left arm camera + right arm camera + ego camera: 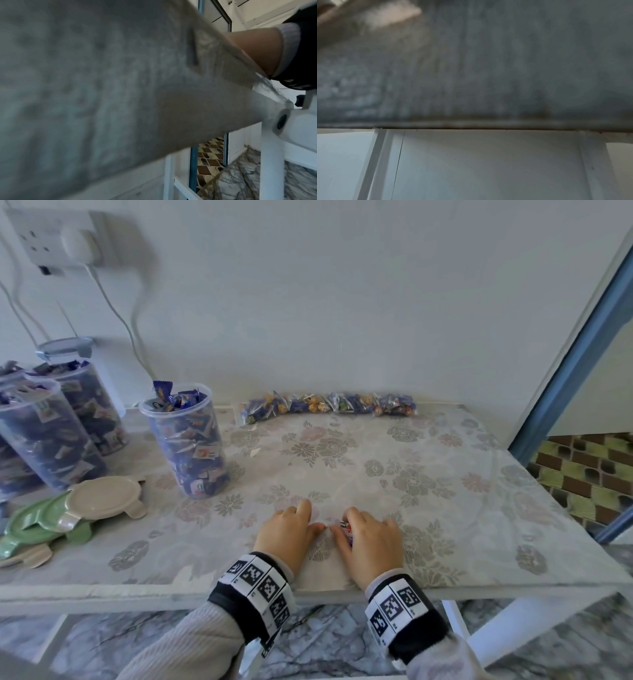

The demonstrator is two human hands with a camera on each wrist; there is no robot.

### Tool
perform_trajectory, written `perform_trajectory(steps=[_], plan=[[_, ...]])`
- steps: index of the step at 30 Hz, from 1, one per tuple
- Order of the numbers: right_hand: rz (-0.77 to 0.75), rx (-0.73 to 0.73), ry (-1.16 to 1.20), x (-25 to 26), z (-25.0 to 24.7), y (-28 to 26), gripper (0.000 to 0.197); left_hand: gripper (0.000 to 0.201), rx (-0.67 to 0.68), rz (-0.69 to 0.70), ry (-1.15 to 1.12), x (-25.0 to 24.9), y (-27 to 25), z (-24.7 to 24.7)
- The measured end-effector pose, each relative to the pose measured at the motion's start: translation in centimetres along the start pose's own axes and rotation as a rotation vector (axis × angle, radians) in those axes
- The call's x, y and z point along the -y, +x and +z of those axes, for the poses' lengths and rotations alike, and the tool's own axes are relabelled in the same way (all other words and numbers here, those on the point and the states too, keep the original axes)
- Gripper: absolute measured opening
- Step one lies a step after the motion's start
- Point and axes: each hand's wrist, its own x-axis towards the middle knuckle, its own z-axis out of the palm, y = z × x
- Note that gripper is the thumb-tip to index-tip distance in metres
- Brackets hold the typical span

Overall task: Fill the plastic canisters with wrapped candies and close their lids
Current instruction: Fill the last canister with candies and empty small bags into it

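Both hands rest near the front middle of the floral tablecloth [428, 474] in the head view. My right hand [342, 520] curls its thumb and fingers round a small wrapped candy [345, 527]. My left hand [313, 517] lies palm down beside it with bent fingers on the cloth, and I see nothing in it. A clear canister [186, 446] stands open to the left, heaped with blue wrapped candies. A row of wrapped candies [329, 405] lies along the back edge. The wrist views are blurred cloth; the left wrist view shows my right wrist [254, 51].
More full canisters [51, 436] stand at the far left, one at the back under a grey lid [65, 347]. A beige lid [102, 496] and green lids [37, 525] are stacked at the front left. Cables hang from a wall socket [51, 237].
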Motion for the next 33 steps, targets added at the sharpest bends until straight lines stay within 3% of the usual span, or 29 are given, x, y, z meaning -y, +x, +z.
perform_trajectory(steps=[9, 13, 16, 18, 20, 24, 30, 33], plan=[[0.063, 0.081, 0.078, 0.1, -0.8, -0.1, 0.028, 0.033, 0.002, 0.036, 0.095, -0.6, 0.1, 0.0], [0.137, 0.078, 0.208, -0.2, -0.7, -0.2, 0.016, 0.035, 0.016, 0.006, 0.114, -0.8, 0.3, 0.0], [0.214, 0.087, 0.372, -0.5, -1.2, -0.1, 0.015, 0.035, 0.028, -0.043, 0.070, -0.7, 0.4, -0.4], [0.293, 0.015, 0.494, -0.6, -1.8, 0.0, 0.021, 0.033, 0.002, -0.065, -0.019, -0.2, 0.2, -1.1], [0.380, -0.060, 0.606, -0.6, -2.4, 0.3, 0.028, 0.029, -0.059, -0.069, -0.155, 0.3, -0.2, -2.4], [0.464, -0.109, 0.716, -0.2, -3.7, 1.3, 0.023, 0.023, -0.267, 0.003, -0.373, 2.2, -0.5, -7.2], [0.472, -0.119, 0.802, 2.4, -5.1, 3.3, 0.018, 0.028, -0.701, 0.123, -0.474, 8.6, 2.8, -15.5], [0.456, -0.139, 0.809, 4.2, -5.3, 4.6, 0.019, 0.035, -0.770, 0.134, -0.444, 12.9, 5.6, -17.5]])
